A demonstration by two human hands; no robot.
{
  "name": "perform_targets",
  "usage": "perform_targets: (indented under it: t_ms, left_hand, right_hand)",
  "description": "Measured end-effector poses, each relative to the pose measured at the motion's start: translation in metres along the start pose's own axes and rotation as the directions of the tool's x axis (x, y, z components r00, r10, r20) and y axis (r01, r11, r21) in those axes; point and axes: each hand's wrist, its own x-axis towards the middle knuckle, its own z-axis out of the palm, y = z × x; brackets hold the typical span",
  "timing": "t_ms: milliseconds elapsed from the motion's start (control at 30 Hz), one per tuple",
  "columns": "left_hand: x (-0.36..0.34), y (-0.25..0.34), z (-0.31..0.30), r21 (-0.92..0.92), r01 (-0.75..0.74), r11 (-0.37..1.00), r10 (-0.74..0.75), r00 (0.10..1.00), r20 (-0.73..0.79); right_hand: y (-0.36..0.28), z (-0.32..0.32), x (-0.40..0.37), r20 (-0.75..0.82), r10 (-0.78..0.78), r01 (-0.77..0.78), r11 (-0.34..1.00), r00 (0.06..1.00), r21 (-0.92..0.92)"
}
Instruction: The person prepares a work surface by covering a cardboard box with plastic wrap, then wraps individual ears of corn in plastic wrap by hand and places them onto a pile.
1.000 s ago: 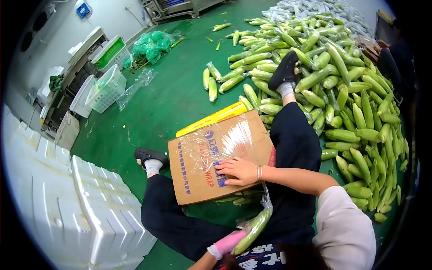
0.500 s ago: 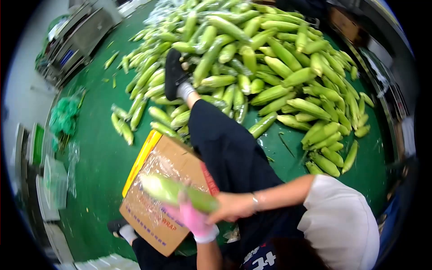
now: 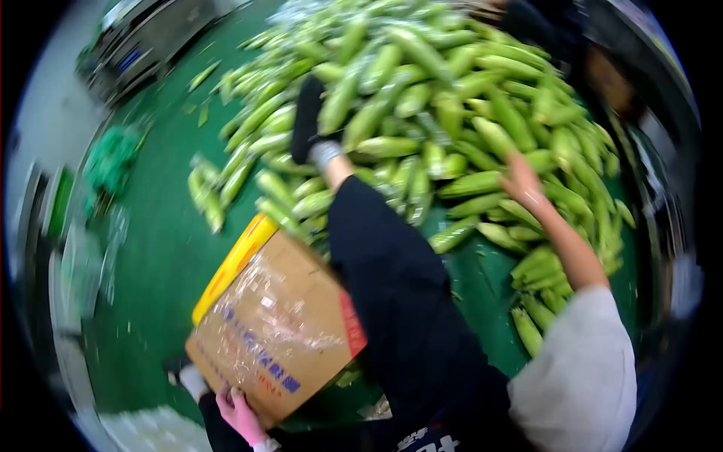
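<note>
My right hand (image 3: 521, 183), bare, is stretched out over the big pile of green corn ears (image 3: 478, 184). Its fingers look spread and lie against ears in the husk, somewhat blurred; no ear is clearly in its grip. In a pink glove, my left hand (image 3: 239, 416) is at the near edge of a cardboard box (image 3: 290, 316), with thumb and fingertips drawn together. What they pinch, if anything, is too small to make out. Shiny clear film lies across the top of the box, over blue and red print.
A yellow bin edge (image 3: 235, 267) shows behind the box. My leg (image 3: 392, 279) stretches forward to a black shoe (image 3: 307, 113) against the corn. Green netting (image 3: 113, 158) and clear plastic tubs (image 3: 79, 264) are at left, a metal cart (image 3: 154, 38) at upper left.
The corn ear that both hands held above the box is out of them. My right hand has moved up and right to the pile; my left has dropped to the box's near edge.
</note>
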Motion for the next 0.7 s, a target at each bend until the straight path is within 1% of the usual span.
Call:
perform_targets:
  t_ms: [33,67,100,133,167,200,233,267,300,333,367,433,467,500,533,567,633,667,700]
  left_hand:
    - [-0.013,0.006,-0.018,0.141,0.191,0.971,-0.191,0.982,-0.017]
    - [-0.022,0.002,-0.023,0.059,0.201,0.978,-0.198,0.979,-0.048]
    - [-0.033,0.017,-0.019,-0.011,0.189,0.982,-0.189,0.979,-0.077]
    - [-0.035,0.031,-0.014,0.071,0.130,0.989,-0.126,0.990,-0.059]
    - [-0.034,0.027,-0.016,0.067,0.144,0.987,-0.140,0.988,-0.060]
    - [-0.023,-0.010,-0.029,0.459,-0.022,0.888,0.069,0.994,-0.085]
    - [-0.027,0.030,-0.017,0.584,-0.023,0.812,0.082,0.994,-0.076]
    - [-0.024,0.036,-0.015,0.664,-0.071,0.744,0.152,0.986,-0.065]
    - [-0.023,0.042,-0.015,0.661,-0.050,0.749,0.119,0.991,-0.059]
    - [-0.023,0.038,-0.016,0.680,-0.087,0.728,0.150,0.988,-0.033]
    - [-0.020,0.038,-0.015,0.696,-0.129,0.706,0.181,0.984,-0.001]
    - [-0.013,0.043,-0.011,0.761,-0.194,0.619,0.138,0.981,0.138]
    - [-0.009,0.047,-0.005,0.765,-0.141,0.628,0.054,0.989,0.138]
    - [-0.003,0.045,-0.001,0.811,-0.158,0.564,0.061,0.987,0.150]
    - [0.004,0.042,0.002,0.818,-0.164,0.551,0.037,0.984,0.173]
    - [0.010,0.039,0.004,0.826,-0.176,0.535,0.015,0.980,0.199]
    - [0.016,0.036,0.005,0.811,-0.197,0.551,-0.067,0.958,0.279]
    - [0.018,0.022,0.001,0.781,-0.247,0.573,-0.009,0.952,0.307]
    - [0.014,0.032,-0.008,0.779,-0.248,0.576,0.000,0.953,0.303]
  right_hand:
    - [0.027,-0.007,-0.044,0.073,-0.049,0.050,0.999,0.996,-0.021]
    - [0.074,0.019,-0.090,0.009,-0.021,0.023,0.963,1.000,-0.268]
    - [0.072,0.011,-0.113,0.120,0.129,-0.084,0.941,0.984,-0.329]
    - [0.079,0.003,-0.136,0.213,0.289,-0.181,0.891,0.934,-0.416]
    - [0.143,0.045,-0.149,0.047,0.146,-0.121,0.931,0.988,-0.346]
    - [0.136,0.033,-0.153,0.037,0.168,-0.151,0.946,0.985,-0.285]
    - [0.149,0.041,-0.155,-0.012,0.106,-0.106,0.971,0.994,-0.213]
    - [0.128,0.032,-0.155,-0.004,0.111,-0.110,0.982,0.994,-0.154]
    - [0.106,0.023,-0.157,-0.030,0.036,-0.035,0.999,0.999,0.020]
    - [0.056,0.005,-0.161,-0.079,-0.053,0.068,0.979,0.995,0.193]
    - [-0.010,-0.018,-0.163,-0.142,-0.126,0.169,0.920,0.982,0.353]
    - [-0.152,-0.061,-0.170,-0.074,-0.207,0.207,0.751,0.976,0.627]
    - [-0.218,-0.078,-0.170,-0.036,-0.339,0.269,0.672,0.940,0.690]
    - [-0.274,-0.084,-0.170,-0.136,-0.554,0.497,0.580,0.822,0.645]
    - [-0.329,-0.086,-0.172,-0.186,-0.678,0.599,0.445,0.711,0.666]
    - [-0.370,-0.069,-0.175,-0.164,-0.769,0.626,0.354,0.618,0.695]
    - [-0.443,-0.014,-0.191,-0.131,-0.829,0.536,0.223,0.544,0.814]
    - [-0.468,0.004,-0.199,-0.102,-0.846,0.533,0.231,0.523,0.814]
    - [-0.476,0.013,-0.202,-0.110,-0.847,0.541,0.227,0.520,0.810]
